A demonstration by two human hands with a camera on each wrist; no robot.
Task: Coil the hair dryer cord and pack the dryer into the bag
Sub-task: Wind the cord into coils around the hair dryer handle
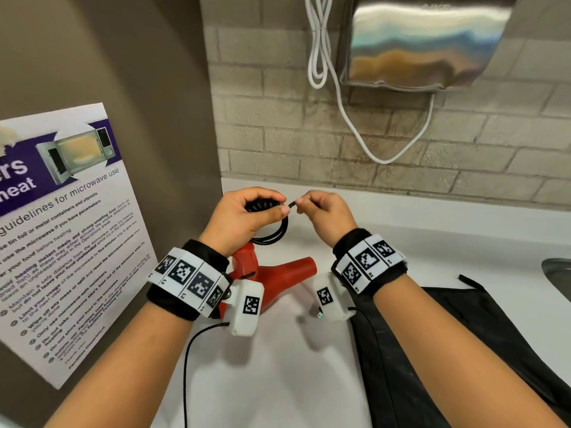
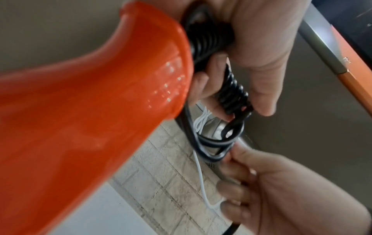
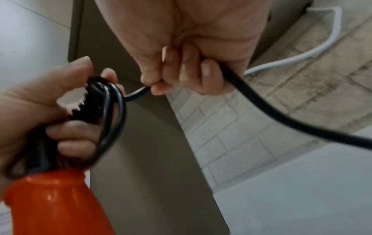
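A red hair dryer (image 1: 272, 273) hangs by its handle end from its black cord (image 1: 272, 233) just above the white counter, nozzle pointing right. My left hand (image 1: 247, 217) grips several coiled loops of the cord together with the ribbed strain relief (image 2: 233, 93). My right hand (image 1: 324, 208) pinches the free length of cord (image 3: 271, 109) close beside the left hand's thumb. A black bag (image 1: 448, 350) lies flat on the counter at the right, under my right forearm. In the right wrist view the cord trails off to the right.
A white counter (image 1: 278, 366) runs between a brown side wall with a microwave poster (image 1: 61, 242) and a sink edge (image 1: 556, 273) at the right. A steel wall dispenser (image 1: 426, 41) with a hanging white cable (image 1: 355, 128) is on the brick wall.
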